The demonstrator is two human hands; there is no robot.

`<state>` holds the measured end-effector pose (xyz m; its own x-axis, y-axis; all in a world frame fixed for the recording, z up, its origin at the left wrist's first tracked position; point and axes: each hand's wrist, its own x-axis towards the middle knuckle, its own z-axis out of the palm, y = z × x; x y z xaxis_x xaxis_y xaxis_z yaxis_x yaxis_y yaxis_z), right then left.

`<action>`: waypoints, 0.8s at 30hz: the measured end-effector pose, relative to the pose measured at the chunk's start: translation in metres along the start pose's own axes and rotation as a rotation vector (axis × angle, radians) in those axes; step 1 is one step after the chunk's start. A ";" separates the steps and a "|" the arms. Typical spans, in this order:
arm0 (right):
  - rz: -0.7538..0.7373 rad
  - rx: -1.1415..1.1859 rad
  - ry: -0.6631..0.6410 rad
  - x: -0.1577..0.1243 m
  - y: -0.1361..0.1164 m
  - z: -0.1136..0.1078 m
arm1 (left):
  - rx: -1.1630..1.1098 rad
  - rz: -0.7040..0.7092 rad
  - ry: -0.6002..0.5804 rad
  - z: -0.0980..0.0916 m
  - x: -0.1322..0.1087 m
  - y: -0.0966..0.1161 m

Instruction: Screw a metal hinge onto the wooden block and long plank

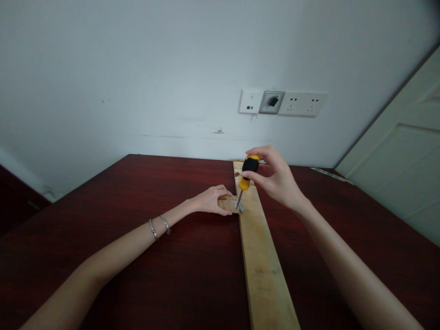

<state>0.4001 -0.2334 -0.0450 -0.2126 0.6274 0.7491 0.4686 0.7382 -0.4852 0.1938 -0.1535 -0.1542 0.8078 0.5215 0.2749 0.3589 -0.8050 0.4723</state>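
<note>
My right hand [275, 178] is closing its fingers around the yellow-and-black screwdriver [248, 172], tip resting on a small metal bracket [239, 205]. My left hand [211, 200] is pressing flat on a short wood block [228, 204] butting against the long plank [264, 261] on the dark red table [137, 238].

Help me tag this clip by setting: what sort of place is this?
Probably an ordinary room, not a workshop: white wall with wall sockets, a panelled door, and a dark red table where the left hand holds a wood block against a plank and the right hand a screwdriver.
</note>
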 end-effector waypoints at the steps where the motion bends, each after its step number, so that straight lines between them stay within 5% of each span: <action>1: -0.009 -0.008 0.009 0.000 -0.001 0.001 | -0.004 -0.005 0.002 0.000 0.000 0.000; 24: -0.077 -0.035 0.098 0.000 -0.002 0.002 | -0.008 0.021 0.013 0.000 0.001 0.000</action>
<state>0.3977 -0.2341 -0.0447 -0.1647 0.5410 0.8248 0.4840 0.7729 -0.4103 0.1943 -0.1531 -0.1540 0.8088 0.5080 0.2961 0.3378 -0.8136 0.4732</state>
